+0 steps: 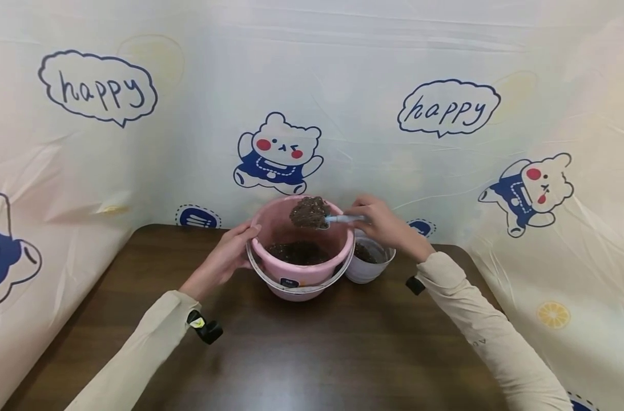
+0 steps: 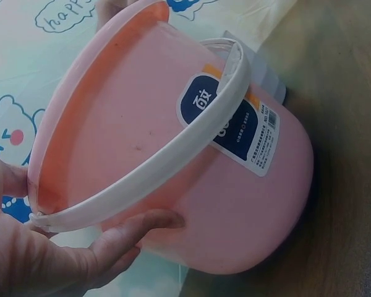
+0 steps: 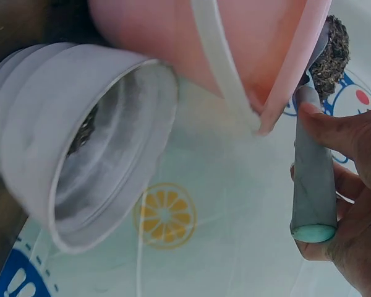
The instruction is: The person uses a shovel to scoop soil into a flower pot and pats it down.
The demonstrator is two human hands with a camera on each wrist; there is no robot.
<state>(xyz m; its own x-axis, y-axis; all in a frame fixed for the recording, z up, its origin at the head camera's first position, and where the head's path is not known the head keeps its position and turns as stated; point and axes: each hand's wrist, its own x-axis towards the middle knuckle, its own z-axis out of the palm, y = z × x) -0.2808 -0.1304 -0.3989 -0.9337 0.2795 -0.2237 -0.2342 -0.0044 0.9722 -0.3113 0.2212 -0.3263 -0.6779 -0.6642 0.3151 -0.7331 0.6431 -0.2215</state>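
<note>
A pink bucket (image 1: 270, 268) with dark soil (image 1: 298, 254) inside stands at the table's far side, its white handle (image 2: 167, 151) hanging down in front. My left hand (image 1: 228, 251) grips the bucket's left side, thumb at the rim and fingers against the outer wall. In my right hand (image 1: 381, 222) is a small trowel (image 3: 313, 167) with a grey handle, heaped with a clump of soil (image 1: 309, 212) above the bucket's opening. The trowel's blade is mostly hidden under the soil. Below the right hand stands a white pot (image 3: 34, 117), some soil visible in it.
A dark wooden table (image 1: 301, 354) carries the bucket and the pot, which stand side by side. Behind it and along both sides hangs a printed cloth (image 1: 353, 68) with bears and lettering, close to the table's far edge.
</note>
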